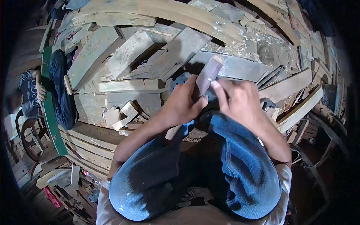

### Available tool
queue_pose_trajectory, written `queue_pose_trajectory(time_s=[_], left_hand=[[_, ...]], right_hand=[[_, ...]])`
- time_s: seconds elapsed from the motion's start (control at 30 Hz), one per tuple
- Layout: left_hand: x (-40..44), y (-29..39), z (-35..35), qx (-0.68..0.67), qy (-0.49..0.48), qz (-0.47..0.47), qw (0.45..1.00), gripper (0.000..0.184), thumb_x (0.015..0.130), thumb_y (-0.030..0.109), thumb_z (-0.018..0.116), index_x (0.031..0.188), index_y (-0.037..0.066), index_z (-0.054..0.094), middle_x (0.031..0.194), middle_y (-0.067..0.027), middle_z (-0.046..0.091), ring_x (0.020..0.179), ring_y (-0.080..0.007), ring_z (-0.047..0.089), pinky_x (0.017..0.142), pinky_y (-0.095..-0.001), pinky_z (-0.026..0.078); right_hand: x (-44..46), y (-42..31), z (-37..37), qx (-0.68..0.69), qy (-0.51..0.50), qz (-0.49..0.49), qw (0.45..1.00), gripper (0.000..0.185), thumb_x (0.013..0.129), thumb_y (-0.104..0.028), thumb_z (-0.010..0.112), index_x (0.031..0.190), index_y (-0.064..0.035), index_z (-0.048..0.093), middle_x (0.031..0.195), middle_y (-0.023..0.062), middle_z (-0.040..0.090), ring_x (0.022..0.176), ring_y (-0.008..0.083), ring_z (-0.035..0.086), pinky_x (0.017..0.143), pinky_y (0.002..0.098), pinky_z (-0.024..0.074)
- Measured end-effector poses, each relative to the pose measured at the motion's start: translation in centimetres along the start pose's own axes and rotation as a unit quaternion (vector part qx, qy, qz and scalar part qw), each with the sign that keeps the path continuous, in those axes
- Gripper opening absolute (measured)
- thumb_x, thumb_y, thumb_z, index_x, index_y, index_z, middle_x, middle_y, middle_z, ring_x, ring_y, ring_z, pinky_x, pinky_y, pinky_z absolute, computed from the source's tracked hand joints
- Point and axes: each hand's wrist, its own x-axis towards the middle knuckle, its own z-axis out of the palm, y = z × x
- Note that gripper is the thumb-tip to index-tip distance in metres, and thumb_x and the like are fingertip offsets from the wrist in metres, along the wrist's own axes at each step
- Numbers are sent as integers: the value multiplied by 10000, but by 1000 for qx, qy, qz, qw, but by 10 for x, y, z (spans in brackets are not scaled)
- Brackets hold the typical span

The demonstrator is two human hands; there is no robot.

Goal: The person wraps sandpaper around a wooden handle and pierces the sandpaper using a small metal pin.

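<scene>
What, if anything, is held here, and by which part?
The left hand holds a flat greyish piece near its lower end; the right hand has its thumb at the right edge, its grip unclear.

Cool light brightens the flat purplish-grey wooden piece (209,77) near centre, deep shadow darkens the gap between blue denim trouser legs (245,180), and fisheye distortion bows the black-vignetted edges.

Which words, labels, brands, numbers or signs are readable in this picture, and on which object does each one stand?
None can be read.
Other person's dark shirt: pale print, too blurred to tell whether it holds letters.
Wearer's own shirt: pale stripes, no letters that I can make out.
Flat piece in the left hand: no readable mark.
</scene>
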Motion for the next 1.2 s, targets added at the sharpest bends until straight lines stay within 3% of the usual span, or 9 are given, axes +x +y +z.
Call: queue_pose_trajectory(time_s=[0.07, 0.13, 0.2, 0.27, 0.4, 0.53, 0.67, 0.9, 1.2], left_hand=[[-1, 9, -4, 6, -5, -8, 1000, 376, 845, 115, 707, 1091, -58, 480, 654, -215, 573, 594, -372, 620, 555, -443, 446], [1, 2, -5, 35, -34, -35, 998, 560, 921, 77, 657, 1378, -119, 399, 835, -125, 632, 635, -107, 594, 525, -282, 472], [3, -13, -2, 63, -13, 59, 996, 565, 921, 77, 654, 1379, -124, 392, 859, -133, 632, 632, -109, 596, 518, -284, 471], [-3, 5, -2, -9, -4, 10, 1000, 405, 848, 100, 714, 1135, -60, 476, 670, -208, 594, 574, -300, 621, 535, -409, 446], [-1, -1, 1, 14, 11, 25, 1000, 418, 853, 99, 706, 1171, -53, 481, 668, -177, 593, 554, -277, 616, 537, -390, 461], [-2, 7, -3, -1, -20, -6, 1000, 435, 852, 100, 706, 1180, -69, 477, 668, -187, 596, 567, -296, 632, 541, -398, 466], [0, -6, 3, 20, 2, 24, 1000, 432, 847, 97, 704, 1173, -68, 473, 670, -200, 596, 582, -325, 645, 547, -413, 468], [1, 0, 1, 19, -18, -7, 1000, 435, 851, 102, 704, 1171, -63, 460, 662, -204, 587, 584, -348, 636, 557, -436, 458], [-1, -1, 2, -4, -10, 13, 1000, 419, 852, 107, 708, 1148, -65, 466, 673, -206, 597, 606, -345, 646, 554, -426, 465]], right_hand=[[-6, -5, 0, -27, -19, -16, 999, 315, 988, -268, 605, 796, -34, 691, 499, 168, 587, 458, 328, 642, 487, 440, 536], [8, 5, -5, -14, -19, 46, 999, 328, 990, -273, 599, 784, -32, 683, 515, 176, 599, 478, 335, 655, 501, 443, 545], [7, 2, -7, -33, -26, 57, 997, 318, 988, -262, 604, 790, -24, 679, 526, 184, 604, 484, 342, 658, 489, 439, 539], [-9, -9, -2, -6, -38, -12, 999, 300, 992, -253, 603, 811, -26, 679, 535, 191, 606, 480, 342, 655, 467, 448, 528], [11, 8, -6, -43, 37, 53, 997, 308, 984, -275, 617, 798, -36, 671, 497, 168, 579, 472, 347, 645, 465, 455, 516], [-6, -12, -7, -54, -30, -13, 998, 301, 985, -267, 607, 801, -35, 655, 498, 151, 583, 466, 344, 641, 480, 458, 527], [13, 2, -14, -71, -43, 75, 994, 277, 981, -246, 600, 847, -19, 683, 534, 165, 622, 509, 341, 675, 512, 453, 559], [11, 5, -13, -64, -51, 75, 994, 253, 960, -245, 615, 860, -34, 711, 572, 198, 628, 571, 373, 686, 579, 480, 567], [-1, -8, -12, -21, -61, 34, 997, 315, 998, -256, 578, 795, -45, 694, 520, 180, 596, 517, 377, 661, 513, 463, 546]])
